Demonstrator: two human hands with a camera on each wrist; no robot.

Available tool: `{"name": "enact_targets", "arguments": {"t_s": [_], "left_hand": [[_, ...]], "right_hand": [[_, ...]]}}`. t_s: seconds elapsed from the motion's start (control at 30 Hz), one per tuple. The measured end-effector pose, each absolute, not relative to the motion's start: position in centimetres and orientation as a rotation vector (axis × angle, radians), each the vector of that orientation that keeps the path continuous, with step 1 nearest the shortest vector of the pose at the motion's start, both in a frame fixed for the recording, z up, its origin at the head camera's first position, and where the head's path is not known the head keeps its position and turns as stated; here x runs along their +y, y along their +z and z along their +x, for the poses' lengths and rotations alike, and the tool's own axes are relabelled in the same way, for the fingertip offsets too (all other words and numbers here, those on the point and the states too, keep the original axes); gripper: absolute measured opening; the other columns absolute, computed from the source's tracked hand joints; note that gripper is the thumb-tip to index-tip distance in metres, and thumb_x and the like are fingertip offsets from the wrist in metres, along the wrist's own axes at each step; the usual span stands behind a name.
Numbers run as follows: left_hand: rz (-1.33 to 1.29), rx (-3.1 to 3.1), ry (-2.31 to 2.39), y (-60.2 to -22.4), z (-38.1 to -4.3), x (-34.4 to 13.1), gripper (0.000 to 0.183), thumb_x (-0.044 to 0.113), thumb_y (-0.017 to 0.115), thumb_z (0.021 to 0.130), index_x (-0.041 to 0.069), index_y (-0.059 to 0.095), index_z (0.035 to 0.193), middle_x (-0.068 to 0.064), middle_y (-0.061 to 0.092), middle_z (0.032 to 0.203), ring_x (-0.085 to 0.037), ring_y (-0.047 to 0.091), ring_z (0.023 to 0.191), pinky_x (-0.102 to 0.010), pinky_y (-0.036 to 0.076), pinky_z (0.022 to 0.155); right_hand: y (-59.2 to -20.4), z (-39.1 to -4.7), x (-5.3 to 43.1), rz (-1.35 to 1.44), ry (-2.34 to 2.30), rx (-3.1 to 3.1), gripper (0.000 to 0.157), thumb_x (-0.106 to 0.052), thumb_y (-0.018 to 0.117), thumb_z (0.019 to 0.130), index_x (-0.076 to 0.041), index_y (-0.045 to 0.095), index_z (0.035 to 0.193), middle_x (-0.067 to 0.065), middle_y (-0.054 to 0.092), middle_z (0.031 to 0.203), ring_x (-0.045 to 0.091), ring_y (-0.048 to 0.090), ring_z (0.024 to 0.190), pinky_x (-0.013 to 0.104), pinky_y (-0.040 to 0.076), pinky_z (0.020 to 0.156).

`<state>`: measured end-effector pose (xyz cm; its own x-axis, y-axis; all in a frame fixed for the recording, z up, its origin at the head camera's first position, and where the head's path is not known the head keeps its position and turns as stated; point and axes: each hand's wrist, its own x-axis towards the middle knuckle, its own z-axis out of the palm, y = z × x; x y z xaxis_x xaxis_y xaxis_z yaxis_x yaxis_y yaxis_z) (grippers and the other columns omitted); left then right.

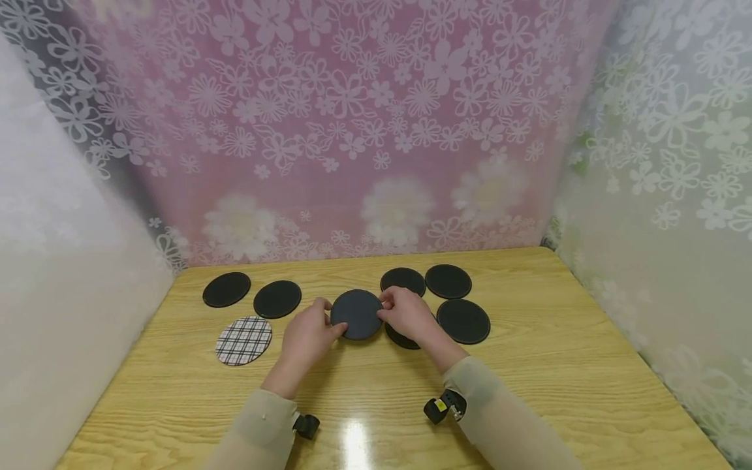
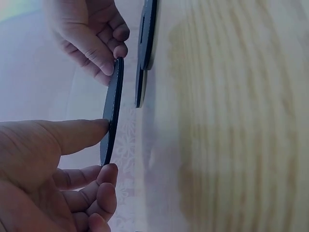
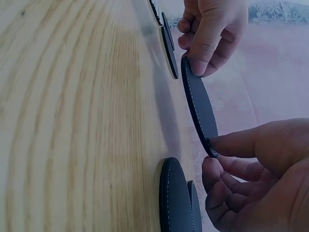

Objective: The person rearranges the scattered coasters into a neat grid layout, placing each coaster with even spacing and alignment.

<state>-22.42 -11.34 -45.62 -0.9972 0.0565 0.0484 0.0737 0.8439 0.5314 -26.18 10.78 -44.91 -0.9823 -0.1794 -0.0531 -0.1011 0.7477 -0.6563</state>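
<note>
A round black coaster with stitching along its edge is held up off the table between both hands. My left hand pinches its left edge, thumb on the upper face and fingers beneath. On the opposite edge, my right hand pinches it between thumb and fingers. The left wrist view shows the coaster edge-on, apart from the wooden surface. In the right wrist view, the white stitching runs along the rim of the same coaster. Another black coaster lies partly hidden under my right hand.
On the left of the wooden table lie a plaid coaster and two black ones, the nearer to the middle being this coaster. More black coasters, including one at the right, lie beyond my right hand. Floral curtains enclose the table.
</note>
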Motion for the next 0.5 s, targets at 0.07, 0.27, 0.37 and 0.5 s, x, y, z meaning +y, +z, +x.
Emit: {"name": "enact_targets", "arguments": {"t_s": [0.07, 0.27, 0.37, 0.5], "left_hand": [[-0.111, -2.992, -0.86, -45.7, -22.4, -11.3, 0.051, 0.03, 0.087, 0.1, 0.001, 0.067, 0.136, -0.003, 0.07, 0.094, -0.017, 0.063, 0.072, -0.041, 0.054, 0.069], [-0.138, -3.005, -0.843, -46.3, -22.5, -11.2, 0.05, 0.03, 0.087, 0.099, 0.001, 0.067, 0.134, 0.0, 0.066, 0.088, -0.016, 0.059, 0.07, -0.039, 0.051, 0.067], [-0.141, -3.003, -0.845, -46.5, -22.4, -11.2, 0.05, 0.029, 0.088, 0.098, 0.0, 0.067, 0.133, 0.0, 0.066, 0.087, -0.017, 0.059, 0.069, -0.04, 0.051, 0.067], [-0.146, -3.009, -0.85, -46.7, -22.3, -11.3, 0.05, 0.029, 0.088, 0.098, 0.0, 0.067, 0.133, 0.0, 0.066, 0.087, -0.017, 0.06, 0.071, -0.041, 0.052, 0.069]], "right_hand": [[-45.0, -26.2, 10.9, -0.227, -1.024, 2.838, 0.032, -0.016, 0.081, 0.104, -0.006, 0.075, 0.133, 0.003, 0.074, 0.111, 0.023, 0.071, 0.101, 0.045, 0.058, 0.091], [-45.3, -26.2, 11.0, -0.216, -0.972, 2.845, 0.03, -0.017, 0.081, 0.104, -0.007, 0.075, 0.132, 0.002, 0.072, 0.107, 0.022, 0.07, 0.098, 0.045, 0.057, 0.091], [-45.4, -26.2, 11.0, -0.223, -0.952, 2.842, 0.03, -0.017, 0.081, 0.103, -0.008, 0.075, 0.131, 0.001, 0.072, 0.106, 0.021, 0.069, 0.097, 0.046, 0.057, 0.091], [-45.7, -26.2, 10.9, -0.227, -0.931, 2.832, 0.029, -0.016, 0.082, 0.103, -0.008, 0.076, 0.13, 0.001, 0.071, 0.106, 0.021, 0.069, 0.098, 0.046, 0.057, 0.093]]}}
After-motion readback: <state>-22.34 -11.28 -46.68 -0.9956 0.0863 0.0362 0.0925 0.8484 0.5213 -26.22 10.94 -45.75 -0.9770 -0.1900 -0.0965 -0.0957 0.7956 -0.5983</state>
